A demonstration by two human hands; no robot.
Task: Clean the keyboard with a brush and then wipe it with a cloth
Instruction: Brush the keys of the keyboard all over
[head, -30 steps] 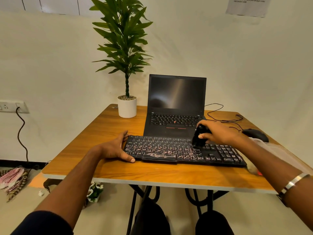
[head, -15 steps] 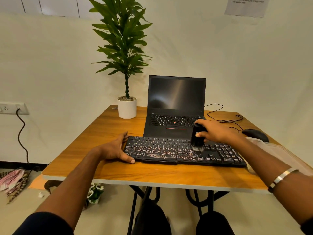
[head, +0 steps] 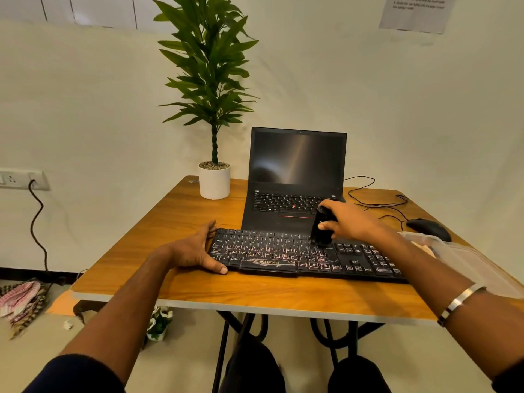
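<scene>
Wooden table (head: 198,290) carries the black full-size keyboard (head: 306,255). Left hand (head: 192,251) braces its left end, fingers relaxed; right hand (head: 351,222) grips the black brush (head: 321,229), now shifted back to the top rows. Brushing continues; wiping remains.

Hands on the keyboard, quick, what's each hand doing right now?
Left hand: open, resting against the left end of the keyboard.
Right hand: gripping the black brush, bristles down on the keys.
</scene>
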